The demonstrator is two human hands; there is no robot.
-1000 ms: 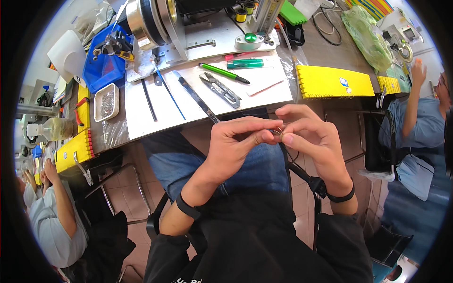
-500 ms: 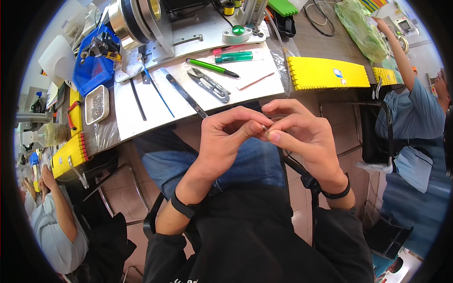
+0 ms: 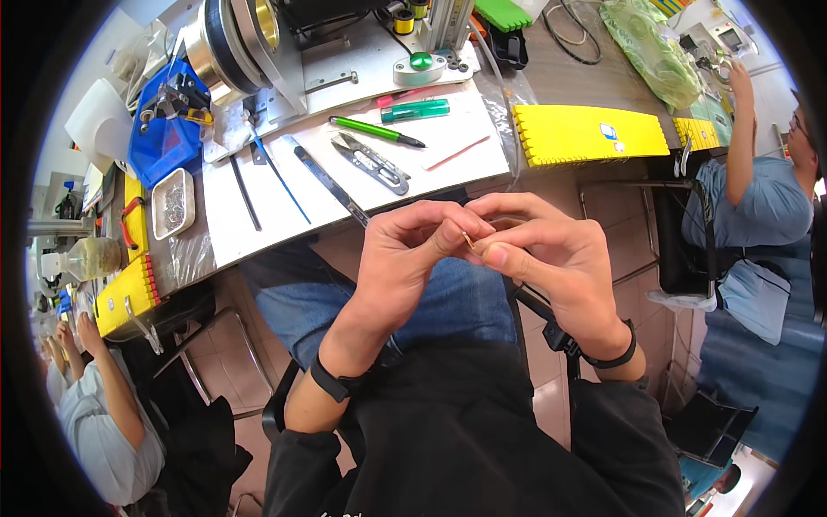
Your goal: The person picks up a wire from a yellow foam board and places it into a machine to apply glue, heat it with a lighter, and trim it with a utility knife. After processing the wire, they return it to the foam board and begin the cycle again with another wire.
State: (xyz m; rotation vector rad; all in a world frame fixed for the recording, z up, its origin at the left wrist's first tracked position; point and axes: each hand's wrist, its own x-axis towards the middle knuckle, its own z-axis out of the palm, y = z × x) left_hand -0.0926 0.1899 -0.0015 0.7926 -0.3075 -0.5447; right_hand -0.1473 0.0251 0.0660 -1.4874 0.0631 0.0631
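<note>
Over my lap, just off the table edge, both hands meet at a tiny thin gold-coloured metal piece (image 3: 468, 239). My left hand (image 3: 405, 263) is closed, thumb and forefinger pinching one side of it. From the other side my right hand (image 3: 560, 254) closes its thumb and forefinger on it; the piece is too small to name. Beyond my hands, a white sheet (image 3: 284, 233) bears dark tweezers (image 3: 327, 179), grey thread snips (image 3: 372, 162), a green pen (image 3: 376, 131), a teal translucent case (image 3: 415, 110), a black rod (image 3: 245, 194) and a thin blue rod (image 3: 280, 179).
A machine with a large metal wheel (image 3: 215, 52) and a green button (image 3: 420, 61) stands at the back. To the left are a blue bin (image 3: 172, 146) and a small white tray (image 3: 174, 202). Yellow strips (image 3: 594, 136) line the table edge. Co-workers sit on both sides.
The gold-coloured piece shows more plainly between my fingertips. My right fingers have shifted closer over the left ones. The view has moved slightly, and the right co-worker's arm has changed position.
</note>
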